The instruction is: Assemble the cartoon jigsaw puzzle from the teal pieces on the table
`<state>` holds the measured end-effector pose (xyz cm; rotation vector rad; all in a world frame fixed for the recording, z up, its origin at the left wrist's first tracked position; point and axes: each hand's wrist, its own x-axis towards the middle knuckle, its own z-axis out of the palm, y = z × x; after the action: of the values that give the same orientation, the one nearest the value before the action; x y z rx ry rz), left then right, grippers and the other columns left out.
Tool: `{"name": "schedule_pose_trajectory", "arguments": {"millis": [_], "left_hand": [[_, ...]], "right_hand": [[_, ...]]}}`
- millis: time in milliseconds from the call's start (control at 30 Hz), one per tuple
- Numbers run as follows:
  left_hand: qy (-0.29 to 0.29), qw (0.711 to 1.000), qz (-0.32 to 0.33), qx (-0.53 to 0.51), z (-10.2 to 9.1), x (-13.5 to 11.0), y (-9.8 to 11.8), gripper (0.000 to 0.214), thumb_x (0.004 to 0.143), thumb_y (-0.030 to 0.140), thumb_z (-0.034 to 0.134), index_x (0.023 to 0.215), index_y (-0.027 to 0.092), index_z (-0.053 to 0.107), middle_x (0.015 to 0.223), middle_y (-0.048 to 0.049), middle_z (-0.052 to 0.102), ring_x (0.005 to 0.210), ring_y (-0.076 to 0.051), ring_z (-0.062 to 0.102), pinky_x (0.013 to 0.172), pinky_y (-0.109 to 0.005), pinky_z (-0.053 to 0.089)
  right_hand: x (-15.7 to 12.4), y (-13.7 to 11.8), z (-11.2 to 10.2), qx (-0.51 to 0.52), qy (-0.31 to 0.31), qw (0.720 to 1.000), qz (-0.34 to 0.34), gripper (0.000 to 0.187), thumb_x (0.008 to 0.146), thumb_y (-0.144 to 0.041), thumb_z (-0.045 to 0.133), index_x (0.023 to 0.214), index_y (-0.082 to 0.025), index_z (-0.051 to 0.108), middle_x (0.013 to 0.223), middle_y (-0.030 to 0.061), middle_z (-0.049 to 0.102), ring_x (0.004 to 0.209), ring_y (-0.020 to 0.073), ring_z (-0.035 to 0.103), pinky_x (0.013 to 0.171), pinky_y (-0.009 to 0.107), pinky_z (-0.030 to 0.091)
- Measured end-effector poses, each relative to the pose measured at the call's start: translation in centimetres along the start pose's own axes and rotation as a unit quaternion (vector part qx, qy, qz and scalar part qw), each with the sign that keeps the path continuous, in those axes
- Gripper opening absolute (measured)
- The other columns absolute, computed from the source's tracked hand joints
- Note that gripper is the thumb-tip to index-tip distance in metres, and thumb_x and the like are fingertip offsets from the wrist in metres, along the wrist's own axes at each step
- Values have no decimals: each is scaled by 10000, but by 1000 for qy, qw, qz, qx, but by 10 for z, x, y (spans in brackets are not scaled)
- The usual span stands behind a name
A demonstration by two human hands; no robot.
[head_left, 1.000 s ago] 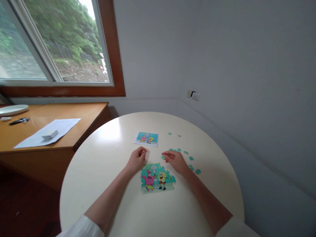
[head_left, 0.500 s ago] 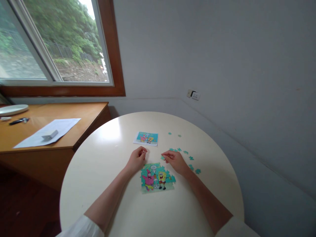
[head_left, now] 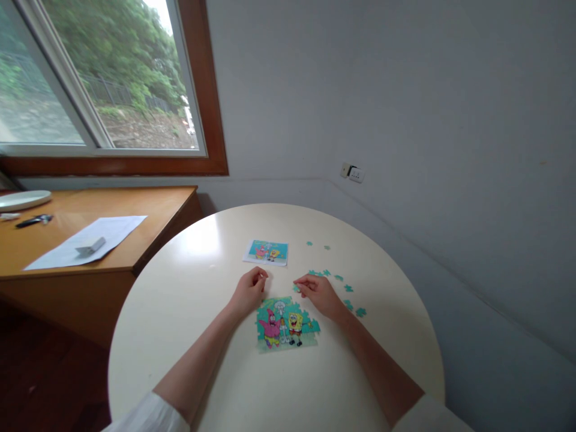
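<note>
I read R hand (head_left: pixel 317 289) pinching teal pc. (head_left: pixel 296 288) just beyond far edge of part-built puzzle (head_left: pixel 288 324), apparent long axis L–R on desk (head_left: pixel 189 354), w/ L hand (head_left: pixel 249 291) curled near far-L corner, contents n/a: can't tell.

Free room lies between left hand (head_left: pixel 249 291) and right hand (head_left: pixel 321 293) (loose pieces (head_left: pixel 348 288) crowd the latter)

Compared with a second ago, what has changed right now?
Perhaps a slight shift of the puzzle piece at the right hand; nothing visibly taken up or let go. The left hand, partly assembled puzzle, loose pieces and picture card stayed put.
</note>
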<state>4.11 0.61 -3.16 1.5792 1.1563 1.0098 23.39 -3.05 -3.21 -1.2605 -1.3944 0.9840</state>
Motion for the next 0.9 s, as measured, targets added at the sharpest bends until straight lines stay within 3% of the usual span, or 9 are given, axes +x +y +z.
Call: {"name": "schedule_pose_trajectory", "arguments": {"millis": [900], "left_hand": [[1,1000,12,16,0,3,-6,118,674,240,432,723,166,510,460,65,403,441,-81,369,443,-193,276]], "right_hand": [[2,6,-1,-35,-33,999,5,208,659,-325,588,737,-137,633,628,30,626,534,114,550,543,259,464]]}}
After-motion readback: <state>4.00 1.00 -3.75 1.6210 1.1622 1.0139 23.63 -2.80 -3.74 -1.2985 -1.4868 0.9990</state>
